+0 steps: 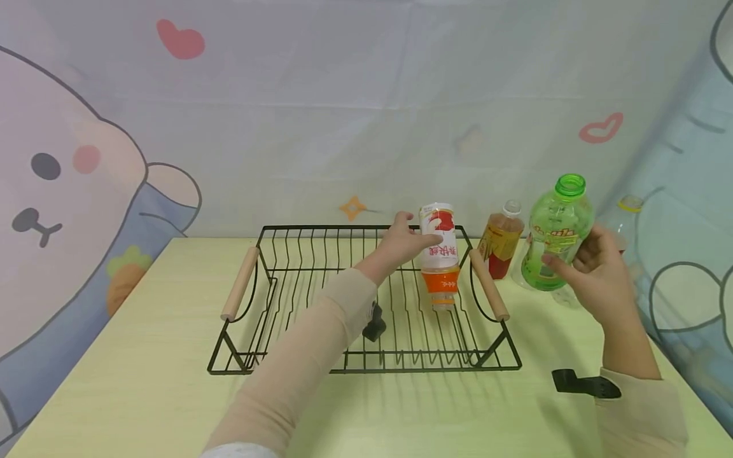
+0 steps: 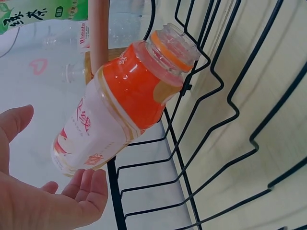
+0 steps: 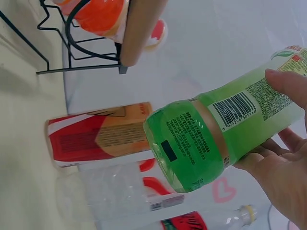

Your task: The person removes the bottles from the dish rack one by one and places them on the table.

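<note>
A white-and-orange plastic bottle [image 1: 439, 251] stands mouth down at the right side of the black wire dish rack [image 1: 366, 370]. My left hand [image 1: 403, 245] is beside it in the head view; in the left wrist view the thumb and fingers [image 2: 88, 189] are spread apart near its base, not wrapped round it. My right hand [image 1: 604, 273] grips a green plastic bottle [image 1: 558, 235], uncapped, mouth up, to the right of the rack. The right wrist view shows its barcode side, with the thumb [image 3: 288, 84] on the label and other fingers behind.
A red-and-yellow labelled bottle [image 1: 501, 245] stands just right of the rack's wooden handle [image 1: 488, 285]. Clear bottles are behind the right hand, one with a yellow neck ring [image 1: 631, 203]. Another wooden handle [image 1: 240, 284] is on the rack's left. A printed curtain [image 1: 321, 114] hangs behind the table.
</note>
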`<action>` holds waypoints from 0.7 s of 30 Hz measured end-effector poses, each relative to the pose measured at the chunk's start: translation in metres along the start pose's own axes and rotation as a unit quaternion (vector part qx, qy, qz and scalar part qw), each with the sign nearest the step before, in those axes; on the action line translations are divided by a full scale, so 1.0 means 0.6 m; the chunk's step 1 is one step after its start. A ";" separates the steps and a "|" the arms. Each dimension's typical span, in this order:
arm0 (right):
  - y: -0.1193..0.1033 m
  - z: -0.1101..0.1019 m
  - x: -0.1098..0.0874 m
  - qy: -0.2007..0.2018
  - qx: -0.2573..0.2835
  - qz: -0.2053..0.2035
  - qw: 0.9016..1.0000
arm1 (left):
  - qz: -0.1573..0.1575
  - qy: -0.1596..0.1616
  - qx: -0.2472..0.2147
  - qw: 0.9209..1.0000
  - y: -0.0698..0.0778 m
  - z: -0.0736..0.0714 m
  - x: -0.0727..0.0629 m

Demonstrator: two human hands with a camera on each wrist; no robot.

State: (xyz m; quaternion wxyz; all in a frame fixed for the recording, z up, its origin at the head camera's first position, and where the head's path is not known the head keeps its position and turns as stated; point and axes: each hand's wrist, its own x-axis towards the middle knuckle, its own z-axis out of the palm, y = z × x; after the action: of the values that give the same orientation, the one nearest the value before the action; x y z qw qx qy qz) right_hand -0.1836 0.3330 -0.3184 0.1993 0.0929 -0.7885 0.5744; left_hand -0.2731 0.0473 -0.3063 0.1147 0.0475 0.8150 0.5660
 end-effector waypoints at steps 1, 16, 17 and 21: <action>0.004 0.000 0.000 0.000 0.000 0.013 1.000 | 0.001 0.001 -0.003 1.000 -0.002 0.002 0.002; 0.059 0.001 -0.008 -0.012 -0.081 0.092 0.992 | 0.002 -0.003 -0.017 1.000 -0.030 0.028 0.016; 0.062 0.002 -0.009 -0.013 -0.085 0.093 0.992 | 0.003 -0.003 -0.020 1.000 -0.030 0.030 0.017; 0.074 0.003 -0.009 -0.018 -0.084 0.094 0.992 | 0.003 -0.003 -0.031 1.000 -0.032 0.035 0.018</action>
State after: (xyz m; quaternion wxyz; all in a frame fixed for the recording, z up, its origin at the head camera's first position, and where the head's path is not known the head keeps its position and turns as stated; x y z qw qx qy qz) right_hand -0.1955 0.3450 -0.3596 0.1376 0.0114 -0.8427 0.5204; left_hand -0.2774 0.0617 -0.3325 0.1171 0.0477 0.7966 0.5911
